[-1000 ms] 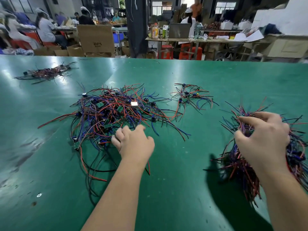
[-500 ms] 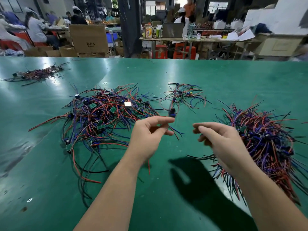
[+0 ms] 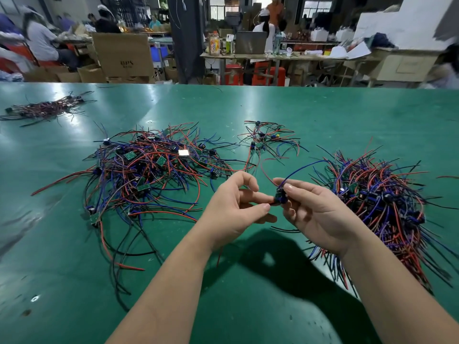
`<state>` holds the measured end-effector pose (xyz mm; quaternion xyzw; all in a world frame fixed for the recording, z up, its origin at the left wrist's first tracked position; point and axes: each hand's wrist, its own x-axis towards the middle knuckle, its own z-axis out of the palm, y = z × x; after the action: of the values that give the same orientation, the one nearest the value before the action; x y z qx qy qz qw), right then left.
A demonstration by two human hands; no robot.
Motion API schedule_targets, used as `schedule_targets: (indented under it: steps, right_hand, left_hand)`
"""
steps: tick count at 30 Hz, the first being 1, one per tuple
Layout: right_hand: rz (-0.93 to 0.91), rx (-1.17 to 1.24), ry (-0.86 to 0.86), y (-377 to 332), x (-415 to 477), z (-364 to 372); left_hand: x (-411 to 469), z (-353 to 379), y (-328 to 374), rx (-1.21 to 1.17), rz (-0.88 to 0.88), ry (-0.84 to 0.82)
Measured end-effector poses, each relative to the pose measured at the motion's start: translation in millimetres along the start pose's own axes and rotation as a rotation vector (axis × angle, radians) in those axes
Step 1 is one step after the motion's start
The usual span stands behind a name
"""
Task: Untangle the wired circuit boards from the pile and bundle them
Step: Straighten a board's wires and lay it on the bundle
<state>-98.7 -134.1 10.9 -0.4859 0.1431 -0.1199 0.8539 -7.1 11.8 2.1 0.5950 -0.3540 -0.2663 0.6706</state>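
Note:
A small wired circuit board [image 3: 280, 197] with red and blue leads hangs above the green table, between my two hands. My right hand [image 3: 315, 214] pinches it with thumb and fingers. My left hand [image 3: 236, 207] pinches its red end from the left. The tangled pile of wired boards [image 3: 149, 167] spreads out left of my hands. A dense gathered bundle of wires and boards [image 3: 382, 199] lies right of my right hand, partly hidden by my forearm.
A small loose cluster of wired boards [image 3: 268, 139] lies beyond my hands. Another bundle [image 3: 44, 109] lies at the far left. The green table [image 3: 248, 306] ends at its far edge, with boxes, desks and seated people behind it.
My left hand lifted off the pile with a board and came toward the middle. My right hand left the right bundle, moved in and took hold of that board.

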Motion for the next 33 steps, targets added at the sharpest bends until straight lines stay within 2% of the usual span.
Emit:
schedule_targets:
  steps: [6, 11, 16, 20, 22, 26, 30, 33]
  right_hand:
    - [0.101, 0.009, -0.077, -5, -5, -4]
    - [0.068, 0.029, 0.034, -2, -2, -2]
    - [0.096, -0.127, 0.057, 5, -1, -1]
    - [0.013, -0.227, 0.191, 6, 2, 2]
    - [-0.061, -0.162, 0.291, -3, 3, -2]
    - [-0.144, -0.029, 0.449, -21, 3, -17]
    - [-0.124, 0.053, 0.535, -19, 8, -22]
    - [-0.127, 0.071, 0.534, -17, 10, -24]
  left_hand:
    - [-1, -2, 1, 0.01, -0.031, -0.056]
    - [1, -4, 0, -0.022, -0.086, -0.07]
    - [2, 2, -2, -0.062, -0.153, -0.003]
    - [3, 5, -4, -0.121, -0.197, -0.009]
    - [1, 5, -4, -0.091, -0.233, -0.058]
    - [-4, 10, -3, -0.008, -0.292, -0.261]
    - [-9, 15, -2, 0.036, -0.304, -0.433]
    - [-9, 13, -1, 0.026, -0.281, -0.496]
